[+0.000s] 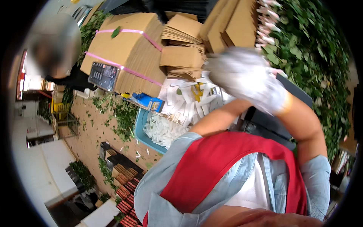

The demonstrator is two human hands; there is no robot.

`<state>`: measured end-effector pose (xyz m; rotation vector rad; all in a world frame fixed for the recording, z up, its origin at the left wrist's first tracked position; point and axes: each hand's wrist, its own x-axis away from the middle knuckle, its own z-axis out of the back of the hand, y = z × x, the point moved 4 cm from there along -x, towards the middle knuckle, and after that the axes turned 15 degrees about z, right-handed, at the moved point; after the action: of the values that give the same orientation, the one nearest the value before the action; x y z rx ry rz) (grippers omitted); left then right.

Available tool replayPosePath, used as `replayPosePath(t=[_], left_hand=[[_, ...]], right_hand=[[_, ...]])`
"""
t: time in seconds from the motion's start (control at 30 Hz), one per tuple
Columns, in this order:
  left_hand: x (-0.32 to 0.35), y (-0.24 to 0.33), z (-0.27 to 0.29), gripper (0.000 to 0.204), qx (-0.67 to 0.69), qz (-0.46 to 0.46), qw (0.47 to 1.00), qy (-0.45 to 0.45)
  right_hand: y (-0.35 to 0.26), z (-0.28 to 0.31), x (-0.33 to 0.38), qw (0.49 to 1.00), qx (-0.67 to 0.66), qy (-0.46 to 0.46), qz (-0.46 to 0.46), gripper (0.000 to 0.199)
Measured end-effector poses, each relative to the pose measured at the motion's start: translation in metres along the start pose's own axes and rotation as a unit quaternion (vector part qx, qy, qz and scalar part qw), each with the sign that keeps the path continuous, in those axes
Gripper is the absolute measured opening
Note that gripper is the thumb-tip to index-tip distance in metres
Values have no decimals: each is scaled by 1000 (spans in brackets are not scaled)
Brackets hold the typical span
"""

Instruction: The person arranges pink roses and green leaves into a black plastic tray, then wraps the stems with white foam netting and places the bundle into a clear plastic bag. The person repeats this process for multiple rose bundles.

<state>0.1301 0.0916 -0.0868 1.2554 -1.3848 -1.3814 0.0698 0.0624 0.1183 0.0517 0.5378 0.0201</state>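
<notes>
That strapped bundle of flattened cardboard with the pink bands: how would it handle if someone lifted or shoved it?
The cardboard bundle is a thick stack of flat sheets, so probably heavy and awkward to lift. Two pink straps bind it, so it should move as one stiff block rather than fanning out. The dark calculator-like device leaning on its side would likely slide off if the bundle were pushed.

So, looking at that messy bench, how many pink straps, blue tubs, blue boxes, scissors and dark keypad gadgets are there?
Pink straps around the cardboard bundle: 2
Blue tub of white slips: 1
Blue box: 1
Yellow-handled scissors: 1
Dark keypad gadget: 1
Total: 6
</notes>
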Motion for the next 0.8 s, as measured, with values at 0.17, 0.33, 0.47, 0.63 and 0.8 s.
replayPosePath(t=[0.17,0.33,0.47,0.63,0.8], left_hand=[[1,-63,10,31,-299,128,945,-11],[-6,-71,12,32,-438,135,884,-93],[-3,-31,8,29,-458,183,865,-95],[7,-27,12,42,-423,129,894,-64],[14,0,24,27,-497,227,832,-97]], right_hand=[[-59,73,179,643,-460,85,-606,21],[-31,60,299,754,-196,-158,-607,41],[-23,8,300,587,-297,-168,-735,43],[-28,0,303,576,-287,-118,-756,46],[-27,-14,313,571,-344,-143,-732,43]])
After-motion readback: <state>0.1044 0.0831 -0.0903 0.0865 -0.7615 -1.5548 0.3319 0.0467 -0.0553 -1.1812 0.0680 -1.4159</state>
